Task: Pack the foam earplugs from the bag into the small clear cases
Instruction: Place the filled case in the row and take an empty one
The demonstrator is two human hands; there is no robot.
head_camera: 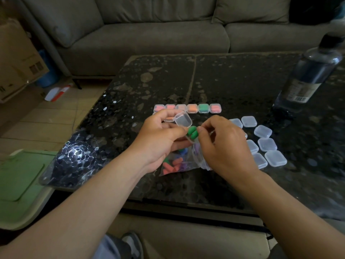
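My left hand (160,136) holds a small clear case (183,119) with its lid swung up. Two green earplugs (192,132) lie side by side in the case's lower half. My right hand (223,142) pinches at the green earplugs with its fingertips. Below both hands lies the clear bag (178,163) with orange, blue, green and purple earplugs inside. A row of filled cases (187,108) stands beyond the hands. Several empty closed cases (265,144) lie to the right.
A dark speckled glass table (233,85) carries everything. A tall dark bottle (308,75) stands at the right back. A grey sofa (149,34) is behind the table, a green plastic stool (20,182) at the left, a cardboard box (16,58) on the floor.
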